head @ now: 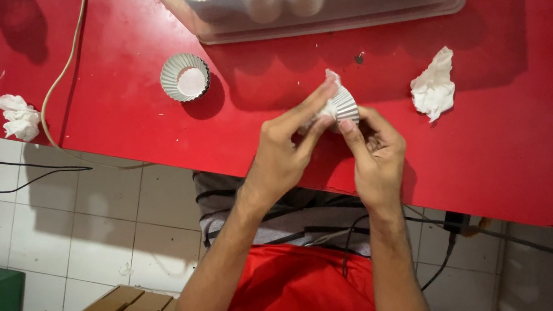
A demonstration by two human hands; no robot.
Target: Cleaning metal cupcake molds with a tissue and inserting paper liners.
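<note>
Pinching a fluted cup between two hands over a red table

Seen from above, both hands meet over the near part of a red table (504, 134). The left hand (284, 149) and right hand (378, 157) are together, fingertips clamped on a small fluted metal cup (342, 104) with a bit of white tissue (332, 78) pressed against it. The cup is tipped on its side. Its pleated wall fans out toward the upper right, and its axis slants from lower left to upper right. Which way its mouth faces cannot be told, since fingers and tissue cover it. The left thumb and forefinger grip the tissue side; the right thumb presses the cup's lower edge.

To the left, well apart from the hands, a second fluted cup (185, 77) sits upright on the table, mouth up, with a pale inside. Beyond the hands, at the far edge, stands a clear plastic tub (379, 10) holding more cups in stacks. A crumpled tissue (434, 87) lies to the right of the hands, and another wad (18, 117) lies at the far left near the table's front edge, beside a thin cord (67, 59) running across the surface. Nothing lies between the hands and the tub. Below the table edge are tiled floor and the person's red apron (301, 299).
</note>
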